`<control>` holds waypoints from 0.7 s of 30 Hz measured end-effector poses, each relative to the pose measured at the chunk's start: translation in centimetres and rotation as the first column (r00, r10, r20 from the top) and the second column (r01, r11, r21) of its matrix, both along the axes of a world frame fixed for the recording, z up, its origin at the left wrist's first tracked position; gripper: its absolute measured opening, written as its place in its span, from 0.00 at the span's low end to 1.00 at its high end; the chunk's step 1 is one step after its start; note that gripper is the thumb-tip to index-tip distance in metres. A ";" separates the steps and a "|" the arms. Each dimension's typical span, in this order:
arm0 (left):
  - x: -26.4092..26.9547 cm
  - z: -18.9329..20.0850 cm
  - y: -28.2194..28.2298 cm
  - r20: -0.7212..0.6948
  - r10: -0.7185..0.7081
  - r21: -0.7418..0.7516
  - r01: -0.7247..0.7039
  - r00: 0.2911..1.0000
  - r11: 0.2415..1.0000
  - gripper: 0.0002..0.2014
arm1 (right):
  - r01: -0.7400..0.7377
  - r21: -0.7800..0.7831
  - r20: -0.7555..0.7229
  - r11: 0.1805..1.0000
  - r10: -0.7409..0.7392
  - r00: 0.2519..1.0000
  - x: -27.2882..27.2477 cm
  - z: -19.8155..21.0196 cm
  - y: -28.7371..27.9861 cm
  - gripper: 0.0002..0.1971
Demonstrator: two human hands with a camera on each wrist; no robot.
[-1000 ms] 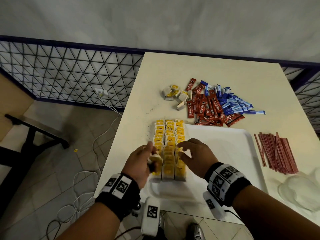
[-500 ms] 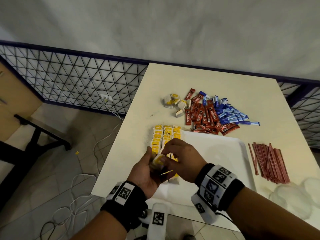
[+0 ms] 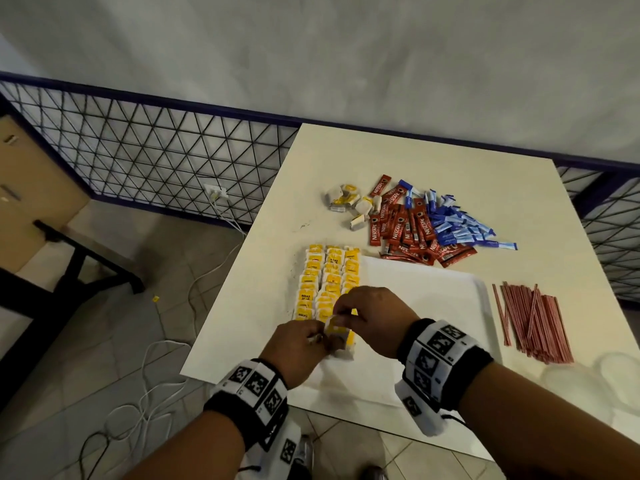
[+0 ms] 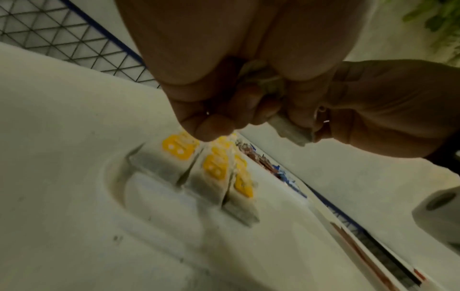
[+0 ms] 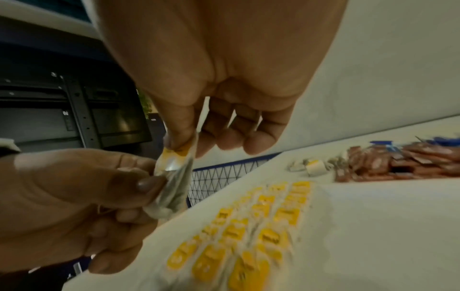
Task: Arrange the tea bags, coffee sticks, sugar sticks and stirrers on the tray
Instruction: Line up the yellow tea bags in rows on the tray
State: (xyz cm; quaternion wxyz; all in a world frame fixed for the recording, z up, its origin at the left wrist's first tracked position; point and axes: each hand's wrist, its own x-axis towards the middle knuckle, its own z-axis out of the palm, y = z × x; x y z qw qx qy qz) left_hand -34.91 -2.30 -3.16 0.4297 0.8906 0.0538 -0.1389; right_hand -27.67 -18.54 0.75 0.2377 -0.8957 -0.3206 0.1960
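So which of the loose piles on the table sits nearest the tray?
The red coffee sticks: their near edge reaches the tray's far rim. The loose tea bags and blue sugar sticks lie farther back.

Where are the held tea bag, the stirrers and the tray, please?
held tea bag (image 5: pixel 174 177): right wrist view, its crumpled middle.
stirrers (image 3: pixel 533 323): head view, middle of the bundle.
tray (image 3: pixel 433 306): head view, bare floor.
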 end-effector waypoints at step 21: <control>-1.6 -3.4 2.3 -0.074 -0.028 0.335 0.051 0.997 0.941 0.15 | 0.136 -0.297 -0.091 0.945 -0.170 0.981 -1.1 -7.3 0.2 0.08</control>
